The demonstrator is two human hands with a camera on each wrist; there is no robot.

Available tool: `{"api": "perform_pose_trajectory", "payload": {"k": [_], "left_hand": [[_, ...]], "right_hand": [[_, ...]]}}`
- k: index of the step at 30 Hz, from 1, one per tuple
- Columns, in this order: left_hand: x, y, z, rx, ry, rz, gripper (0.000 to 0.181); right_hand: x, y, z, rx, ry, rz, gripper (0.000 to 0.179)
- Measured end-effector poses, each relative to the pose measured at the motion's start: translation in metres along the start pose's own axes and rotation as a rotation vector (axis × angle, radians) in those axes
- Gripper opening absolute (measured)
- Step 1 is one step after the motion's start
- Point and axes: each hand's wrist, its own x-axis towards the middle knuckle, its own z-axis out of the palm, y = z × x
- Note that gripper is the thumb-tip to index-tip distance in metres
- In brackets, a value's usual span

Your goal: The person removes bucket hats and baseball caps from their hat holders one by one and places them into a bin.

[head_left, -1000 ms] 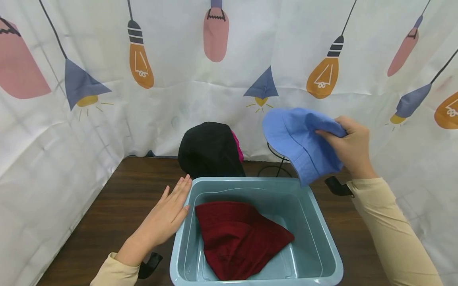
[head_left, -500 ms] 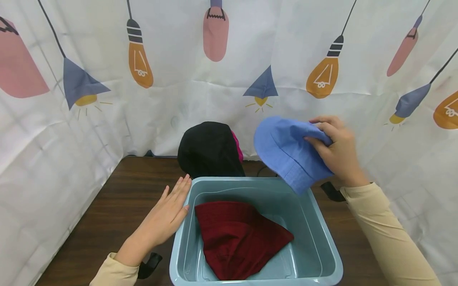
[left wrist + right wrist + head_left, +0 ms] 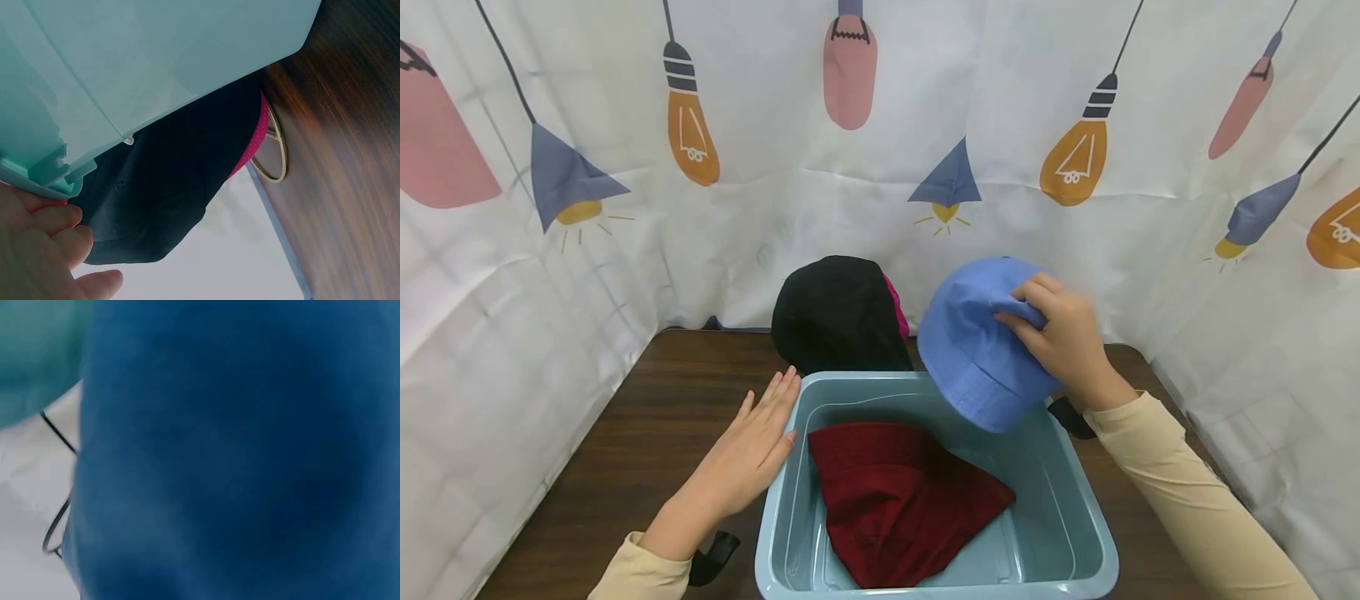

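Note:
In the head view a light blue bucket hat (image 3: pixel 981 350) hangs over the back right rim of a pale blue plastic bin (image 3: pixel 1078 500). My right hand (image 3: pixel 1060 337) pinches the hat's cloth between thumb and fingers. Blue cloth (image 3: pixel 225 450) fills most of the right wrist view and hides that hand. My left hand (image 3: pixel 745 446) lies with straight fingers against the bin's left rim; its fingertips (image 3: pixel 75 244) touch the rim in the left wrist view. A dark red bucket hat (image 3: pixel 902 500) lies folded on the bin's floor.
Behind the bin, a black hat (image 3: pixel 842 312) with a pink part stands on a dark wooden table (image 3: pixel 625 450). A white curtain (image 3: pixel 760 217) printed with lamps encloses the back and sides. A thin wire loop (image 3: pixel 278 150) shows beside the black hat.
My right hand has carried the blue hat left and down, from beyond the bin's right back corner to over its back rim. The left hand has stayed at the rim.

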Motion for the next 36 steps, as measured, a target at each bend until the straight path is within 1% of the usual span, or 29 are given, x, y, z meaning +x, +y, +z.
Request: {"api": "perform_pose_trajectory", "payload": {"k": [3, 5, 12, 16, 20, 22, 27, 30, 33, 36], "left_hand": [[0.0, 0.0, 0.0, -0.007, 0.0, -0.003, 0.06], [0.0, 0.0, 0.0, -0.012, 0.0, -0.004, 0.06], [0.0, -0.001, 0.0, -0.014, 0.004, -0.002, 0.06], [0.0, -0.001, 0.0, -0.012, 0.006, 0.0, 0.06], [0.0, -0.001, 0.001, -0.018, 0.006, -0.001, 0.06], [0.0, -0.001, 0.001, -0.019, 0.006, -0.001, 0.061], [0.0, -0.002, 0.002, -0.015, 0.006, 0.002, 0.06], [0.0, -0.002, 0.002, -0.007, 0.007, 0.004, 0.06], [0.0, -0.001, 0.002, -0.004, 0.006, 0.002, 0.06], [0.0, -0.001, 0.001, -0.009, 0.006, -0.002, 0.06]], "right_hand": [[-0.004, -0.008, 0.005, 0.01, -0.056, 0.001, 0.025], [-0.007, -0.014, 0.008, 0.024, -0.085, 0.017, 0.026], [-0.016, -0.03, 0.018, 0.079, -0.162, 0.061, 0.027], [-0.021, -0.035, 0.022, 0.161, -0.214, 0.083, 0.026], [-0.024, -0.037, 0.025, 0.274, -0.262, 0.122, 0.024], [-0.025, -0.038, 0.026, 0.332, -0.29, 0.16, 0.023], [-0.028, -0.04, 0.026, 0.472, -0.375, 0.296, 0.015], [-0.029, -0.041, 0.026, 0.524, -0.428, 0.355, 0.011], [-0.03, -0.043, 0.028, 0.555, -0.484, 0.377, 0.01], [-0.032, -0.046, 0.032, 0.577, -0.545, 0.367, 0.01]]}}
